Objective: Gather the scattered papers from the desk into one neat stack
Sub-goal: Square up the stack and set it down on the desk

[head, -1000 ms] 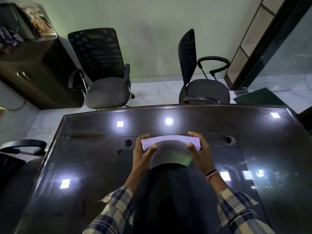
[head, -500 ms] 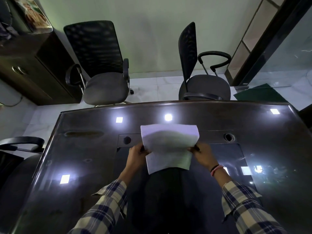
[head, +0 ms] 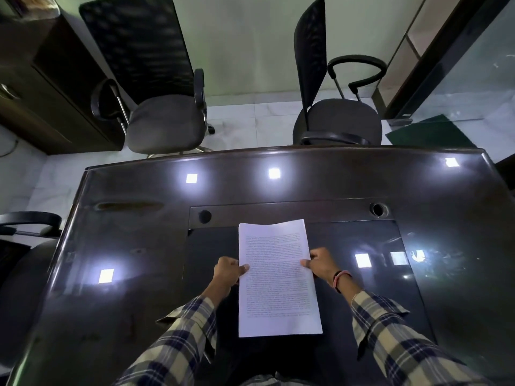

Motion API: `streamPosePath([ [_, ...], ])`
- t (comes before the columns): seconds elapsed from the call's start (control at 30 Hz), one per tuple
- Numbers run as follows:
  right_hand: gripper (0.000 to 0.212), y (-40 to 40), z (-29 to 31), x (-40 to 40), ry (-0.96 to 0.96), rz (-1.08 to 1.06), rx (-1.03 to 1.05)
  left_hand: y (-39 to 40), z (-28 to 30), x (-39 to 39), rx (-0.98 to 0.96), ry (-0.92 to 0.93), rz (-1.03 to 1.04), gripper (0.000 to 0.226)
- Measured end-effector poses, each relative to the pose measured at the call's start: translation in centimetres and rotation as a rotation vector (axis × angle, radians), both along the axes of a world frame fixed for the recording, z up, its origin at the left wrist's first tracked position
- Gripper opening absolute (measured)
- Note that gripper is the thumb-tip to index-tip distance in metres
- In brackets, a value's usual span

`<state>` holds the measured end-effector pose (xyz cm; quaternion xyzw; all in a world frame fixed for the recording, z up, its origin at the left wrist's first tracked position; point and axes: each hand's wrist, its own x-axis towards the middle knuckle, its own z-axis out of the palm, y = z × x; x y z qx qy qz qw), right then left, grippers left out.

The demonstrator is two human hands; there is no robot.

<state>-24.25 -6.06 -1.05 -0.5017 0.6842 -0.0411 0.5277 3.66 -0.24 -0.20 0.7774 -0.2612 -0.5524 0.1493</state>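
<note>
A stack of white printed papers (head: 277,280) lies face up in the middle of the dark glossy desk (head: 139,246), long side running away from me. My left hand (head: 229,270) pinches its left edge with the thumb on top. My right hand (head: 320,264) pinches the right edge the same way, thumb on the page. The sheets look aligned into one pile. I see no other loose paper on the desk.
Two black office chairs (head: 156,107) (head: 334,118) stand beyond the desk's far edge. A third chair's armrest (head: 28,221) shows at the left. A dark wooden cabinet (head: 41,79) is at back left, a glass partition (head: 459,79) at right. Two cable holes (head: 377,209) sit in the desk.
The stack stood on edge between my hands a second ago. It has tipped toward me and now lies flat on the desk, with both hands shifted to its side edges.
</note>
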Motion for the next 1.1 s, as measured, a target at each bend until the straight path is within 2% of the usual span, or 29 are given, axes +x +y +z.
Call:
streamPosePath([
  [0.27, 0.017, 1.2, -1.8, 0.6, 0.096, -0.012, 0.012, 1.1, -2.0, -0.2, 0.059, -0.089, 0.038, 0.038],
  [0.43, 0.031, 1.8, -2.2, 0.7, 0.104, -0.159, 0.0, 1.0, -0.6, -0.6, -0.026, -0.133, 0.177, 0.018],
  [0.53, 0.042, 2.4, -1.7, 1.4, 0.063, -0.315, -0.034, 1.4, 0.2, -1.3, -0.063, -0.043, 0.386, 0.028],
  [0.63, 0.043, 3.2, -1.5, 2.1, -0.011, -0.393, 0.004, 2.0, 0.0, -2.0, -0.032, 0.134, 0.56, 0.035],
  [0.8, 0.043, 4.0, -0.7, 2.4, -0.095, -0.412, 0.045, 2.5, 0.1, -2.1, -0.03, 0.239, 0.596, 0.036],
  [0.93, 0.046, 4.8, 1.4, 1.8, -0.123, -0.489, 0.06, 3.6, 0.4, -1.7, -0.021, 0.196, 0.613, 0.031],
  [1.03, 0.042, 5.8, 1.6, 1.5, -0.196, -0.552, 0.136, 4.5, 0.8, -2.0, 0.018, 0.238, 0.612, 0.049],
  [1.1, 0.043, 6.3, 1.5, 1.5, -0.232, -0.542, 0.145, 4.9, 1.0, -2.3, 0.019, 0.274, 0.595, 0.053],
])
